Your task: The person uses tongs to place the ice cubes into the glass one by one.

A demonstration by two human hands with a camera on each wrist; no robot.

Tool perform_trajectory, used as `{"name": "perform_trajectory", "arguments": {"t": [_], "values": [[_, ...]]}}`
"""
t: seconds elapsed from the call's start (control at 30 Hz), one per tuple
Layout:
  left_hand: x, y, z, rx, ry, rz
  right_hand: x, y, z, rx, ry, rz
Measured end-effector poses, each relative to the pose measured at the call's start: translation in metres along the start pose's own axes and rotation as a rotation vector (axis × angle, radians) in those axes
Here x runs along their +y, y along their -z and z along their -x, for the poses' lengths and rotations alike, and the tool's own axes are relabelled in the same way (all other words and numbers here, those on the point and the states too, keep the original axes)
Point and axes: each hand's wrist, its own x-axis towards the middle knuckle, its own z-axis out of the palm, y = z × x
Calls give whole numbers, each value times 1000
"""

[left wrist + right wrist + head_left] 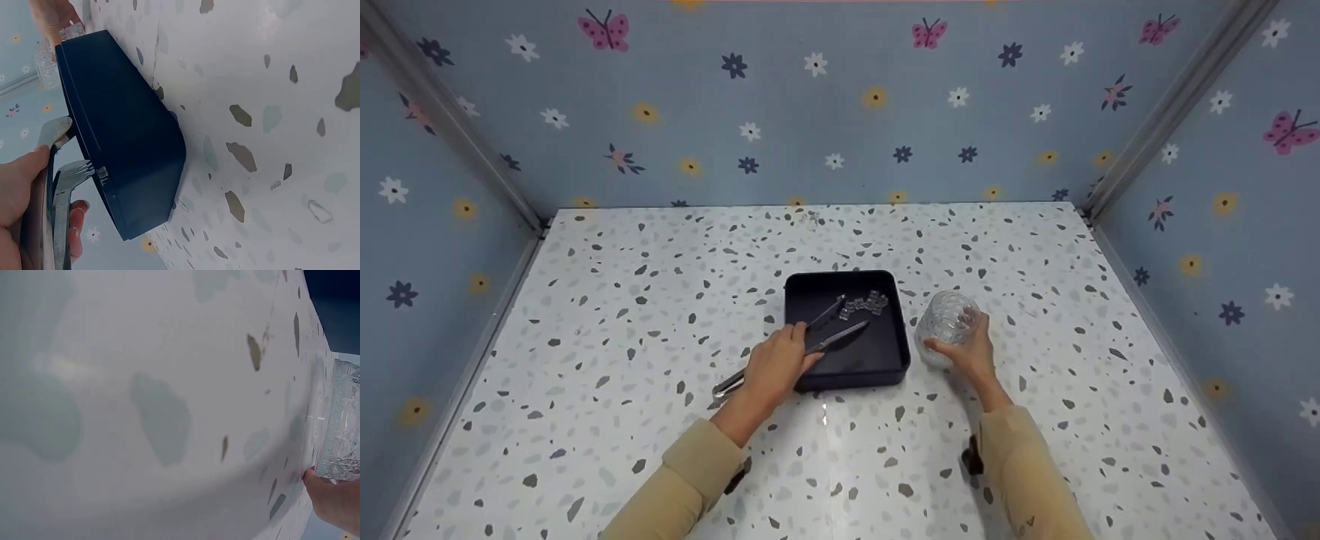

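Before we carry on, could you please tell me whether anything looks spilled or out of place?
Nothing stands out: the clear cubes lie together in the dark tray, the left hand holds metal tongs, and the right hand holds the glass.

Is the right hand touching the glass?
Touching: the head view shows the right hand gripping the glass, its thumb against the near side.

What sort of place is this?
Probably a booth, maybe for staged tabletop work: flower-and-butterfly panels on three sides, metal strips at the corners, and a speckled work surface between them.
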Motion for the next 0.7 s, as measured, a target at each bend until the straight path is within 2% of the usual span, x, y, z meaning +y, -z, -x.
{"name": "perform_trajectory", "arguments": {"t": [0.2, 0.37, 0.6, 0.7], "values": [[-1, -6, -9, 3, 8, -48, 1, 0, -1, -5, -24, 20], [2, -8, -16, -22, 29, -65, 1, 0, -1, 4, -16, 24], [6, -9, -25, -37, 26, -113, 2, -1, -1, -8, -3, -13], [7, -11, -28, -64, 40, -116, 2, 0, 1, -10, -17, -8]]}}
